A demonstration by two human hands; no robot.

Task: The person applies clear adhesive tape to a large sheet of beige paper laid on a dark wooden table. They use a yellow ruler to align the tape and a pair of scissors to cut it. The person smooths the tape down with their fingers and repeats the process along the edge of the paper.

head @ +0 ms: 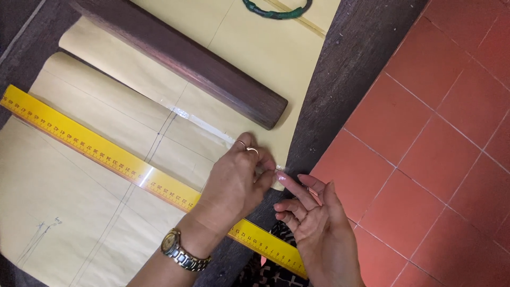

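Dark wooden surface (pixel 340 69) with red tiled floor (pixel 441 133) to its right. Cream pattern paper (pixel 69 175) covers most of the surface, pencilled with straight lines; sheet count cannot be told.

Left to right: one yellow ruler (pixel 106 151) lies diagonally across the paper, black scale markings along its edge, running from far left down to the lower centre, passing under the left wrist. One dark wooden bar (pixel 186 56) lies diagonally above it on the paper. One strip of clear tape (pixel 199 122) runs along the paper from below the bar to the paper's right edge, ending at the fingertips. One green ring-shaped object (pixel 276 10) at the top edge, partly cut off.

Left hand (pixel 236 178): one wristwatch (pixel 180 252), two rings; fingers pinched on the tape end at the paper's edge. Right hand (pixel 313 218): just right of the left, index fingertip touching the same tape end, other fingers loosely curled, grasping nothing else.
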